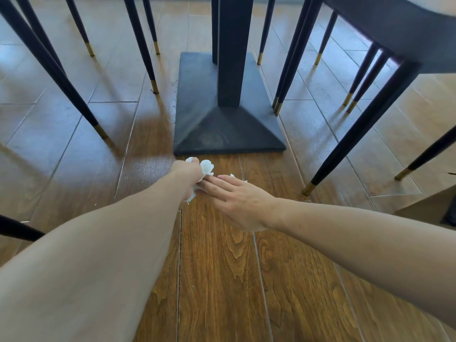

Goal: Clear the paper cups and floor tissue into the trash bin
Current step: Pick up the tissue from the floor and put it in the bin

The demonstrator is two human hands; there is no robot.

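Crumpled white tissue [206, 167] lies on the wooden floor just in front of the black table base. My left hand [188, 172] is closed around it, with white bits showing above and below the fist. My right hand [234, 197] reaches in from the right, fingers extended flat and touching the tissue beside the left hand. A small white scrap [232, 175] peeks out beyond the right fingers. No paper cups or trash bin are in view.
The black pedestal table base [228, 124] stands directly ahead. Dark chair legs with gold tips [101, 132] [308, 188] surround it on both sides. A dark chair seat [394, 28] is at the upper right. Wooden plank floor [222, 280] stretches toward me.
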